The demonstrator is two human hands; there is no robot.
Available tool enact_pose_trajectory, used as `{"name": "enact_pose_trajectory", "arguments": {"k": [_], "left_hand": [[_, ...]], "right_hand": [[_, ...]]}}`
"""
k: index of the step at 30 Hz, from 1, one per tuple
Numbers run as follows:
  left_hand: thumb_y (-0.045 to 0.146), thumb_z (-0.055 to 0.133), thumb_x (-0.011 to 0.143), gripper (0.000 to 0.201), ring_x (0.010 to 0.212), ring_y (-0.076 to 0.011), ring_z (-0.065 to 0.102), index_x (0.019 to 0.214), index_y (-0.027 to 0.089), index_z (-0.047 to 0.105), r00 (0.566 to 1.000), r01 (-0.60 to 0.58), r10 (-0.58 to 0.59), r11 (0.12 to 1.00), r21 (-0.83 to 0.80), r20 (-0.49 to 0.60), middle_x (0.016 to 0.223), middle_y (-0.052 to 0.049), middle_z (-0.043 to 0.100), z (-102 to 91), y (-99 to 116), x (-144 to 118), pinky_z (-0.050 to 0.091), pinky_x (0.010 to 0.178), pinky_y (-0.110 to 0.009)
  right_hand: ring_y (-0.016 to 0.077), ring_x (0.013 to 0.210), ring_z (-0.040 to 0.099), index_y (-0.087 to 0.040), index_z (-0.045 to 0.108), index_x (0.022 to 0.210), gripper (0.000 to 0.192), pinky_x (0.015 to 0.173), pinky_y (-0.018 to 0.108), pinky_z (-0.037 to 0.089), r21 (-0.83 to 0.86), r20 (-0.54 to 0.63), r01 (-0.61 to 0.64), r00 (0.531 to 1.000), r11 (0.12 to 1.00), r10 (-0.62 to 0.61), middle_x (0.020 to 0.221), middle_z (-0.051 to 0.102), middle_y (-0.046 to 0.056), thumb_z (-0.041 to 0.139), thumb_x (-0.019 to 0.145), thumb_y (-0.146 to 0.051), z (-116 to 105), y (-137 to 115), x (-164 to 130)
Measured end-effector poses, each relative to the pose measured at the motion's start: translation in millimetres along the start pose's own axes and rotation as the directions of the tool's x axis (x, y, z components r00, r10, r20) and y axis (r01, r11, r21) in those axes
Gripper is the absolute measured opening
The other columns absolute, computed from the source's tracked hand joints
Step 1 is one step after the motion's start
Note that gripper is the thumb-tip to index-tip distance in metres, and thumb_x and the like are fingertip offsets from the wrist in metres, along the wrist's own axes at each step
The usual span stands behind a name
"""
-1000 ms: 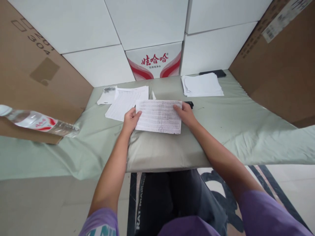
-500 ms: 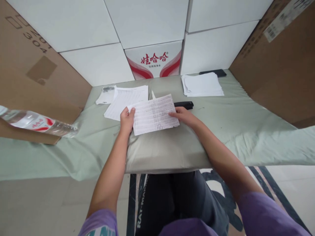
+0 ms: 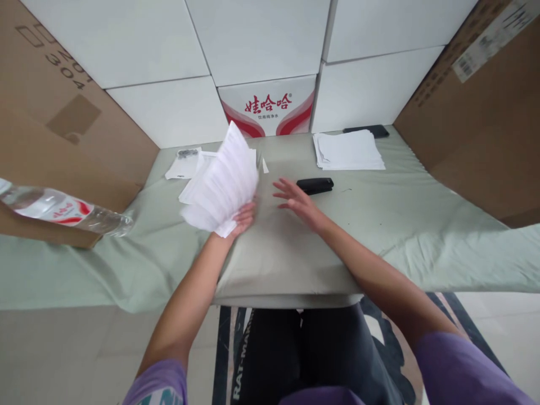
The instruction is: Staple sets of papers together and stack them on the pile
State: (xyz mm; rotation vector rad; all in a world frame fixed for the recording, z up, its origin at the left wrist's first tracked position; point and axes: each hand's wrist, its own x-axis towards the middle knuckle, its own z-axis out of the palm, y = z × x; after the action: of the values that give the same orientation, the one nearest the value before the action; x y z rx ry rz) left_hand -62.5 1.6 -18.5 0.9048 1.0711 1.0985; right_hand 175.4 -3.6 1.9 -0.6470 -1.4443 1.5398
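My left hand (image 3: pixel 242 216) grips a sheaf of white paper sheets (image 3: pixel 221 183) by its lower edge; the sheaf is lifted off the table, tilted to the left and blurred. Free of the paper, my right hand (image 3: pixel 295 199) hovers open with fingers spread over the pale green tablecloth (image 3: pixel 287 253), just below a black stapler (image 3: pixel 315 185). Under and behind the lifted sheaf, more white sheets (image 3: pixel 189 188) lie flat on the cloth.
A stack of blank white paper (image 3: pixel 348 151) sits at the back right, with a dark phone (image 3: pixel 366 130) behind it. A small sheet with dark bits (image 3: pixel 183 164) lies at the back left. A plastic water bottle (image 3: pixel 59 209) juts in from the left. White and cardboard boxes wall the table.
My right hand let go of the written sheets and opened. My left hand swung the sheets up and leftward, flipping them over toward the papers at the back left.
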Motion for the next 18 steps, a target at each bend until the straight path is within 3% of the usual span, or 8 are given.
{"name": "enact_pose_trajectory", "arguments": {"k": [1,3,6,8,10,12,15,18], "left_hand": [[0.037,0.042,0.097,0.031,0.035,-0.0081,0.027,0.096,0.018,0.066,0.979,0.168,-0.165,0.986,-0.017,0.124,0.053,0.003,0.046,7.1,-1,-4,0.037,0.045,-0.026],[0.048,0.029,0.099,0.049,0.032,-0.0076,0.017,0.096,0.016,0.066,0.804,0.490,-0.458,0.872,0.015,0.379,0.048,0.003,0.040,22.4,-3,-11,0.028,0.039,-0.026],[0.071,0.022,0.092,0.071,0.033,-0.0114,0.032,0.094,0.015,0.067,0.553,0.654,-0.604,0.742,0.151,0.574,0.051,-0.004,0.050,41.2,-5,-20,0.025,0.035,-0.027],[0.066,0.034,0.092,0.060,0.046,-0.0184,0.054,0.096,0.017,0.068,0.627,0.597,-0.557,0.793,0.123,0.544,0.065,-0.010,0.064,46.1,-7,-23,0.037,0.039,-0.028],[0.050,0.044,0.094,0.040,0.071,-0.0232,0.068,0.102,0.021,0.069,0.820,0.453,-0.416,0.892,-0.001,0.393,0.083,-0.010,0.073,43.9,-7,-22,0.052,0.055,-0.031],[0.044,0.044,0.094,0.036,0.091,-0.0241,0.070,0.107,0.022,0.069,0.939,0.307,-0.280,0.944,-0.123,0.199,0.095,-0.008,0.075,36.2,-5,-17,0.057,0.077,-0.035],[0.063,0.041,0.090,0.057,0.111,-0.0304,0.066,0.111,0.017,0.069,0.990,0.139,-0.141,0.955,-0.262,0.010,0.106,-0.011,0.075,21.7,4,-8,0.053,0.095,-0.045],[0.073,0.048,0.084,0.068,0.107,-0.0321,0.068,0.111,0.016,0.070,0.999,0.034,-0.035,0.981,-0.190,-0.001,0.102,-0.012,0.075,13.8,7,-3,0.055,0.091,-0.044]], "right_hand": [[0.0253,0.131,0.052,-0.032,0.050,0.139,0.071,0.099,0.040,0.050,-0.045,-0.011,0.025,1.000,0.999,-0.026,0.150,0.048,0.008,0.072,0.077,-0.057,2,5,0],[0.0253,0.120,0.059,-0.026,0.061,0.126,0.059,0.090,0.037,0.054,-0.111,-0.010,0.007,1.000,0.994,-0.008,0.131,0.063,0.009,0.075,0.076,-0.054,6,11,-2],[0.0229,0.087,0.067,-0.019,0.070,0.098,0.041,0.068,0.033,0.056,-0.140,-0.024,-0.088,0.996,0.986,0.086,0.092,0.071,0.007,0.069,0.081,-0.057,9,7,-7],[0.0221,0.080,0.067,-0.018,0.070,0.096,0.041,0.065,0.034,0.056,-0.128,-0.067,-0.136,0.989,0.982,0.129,0.088,0.071,0.007,0.067,0.083,-0.057,6,-3,-9],[0.0228,0.082,0.068,-0.018,0.071,0.099,0.039,0.068,0.035,0.057,-0.122,-0.097,-0.211,0.975,0.970,0.200,0.091,0.072,0.008,0.068,0.083,-0.054,-2,-14,-9],[0.0237,0.082,0.068,-0.018,0.072,0.096,0.033,0.069,0.036,0.058,-0.156,-0.075,-0.342,0.939,0.927,0.335,0.091,0.073,0.009,0.073,0.080,-0.047,-15,-24,-8],[0.0242,0.077,0.068,-0.017,0.074,0.093,0.028,0.067,0.037,0.058,-0.250,-0.050,-0.493,0.866,0.834,0.497,0.083,0.073,0.009,0.079,0.075,-0.038,-35,-37,-10],[0.0241,0.074,0.068,-0.018,0.074,0.098,0.029,0.065,0.037,0.058,-0.311,-0.077,-0.467,0.880,0.828,0.468,0.078,0.072,0.008,0.079,0.075,-0.035,-48,-47,-19]]}}
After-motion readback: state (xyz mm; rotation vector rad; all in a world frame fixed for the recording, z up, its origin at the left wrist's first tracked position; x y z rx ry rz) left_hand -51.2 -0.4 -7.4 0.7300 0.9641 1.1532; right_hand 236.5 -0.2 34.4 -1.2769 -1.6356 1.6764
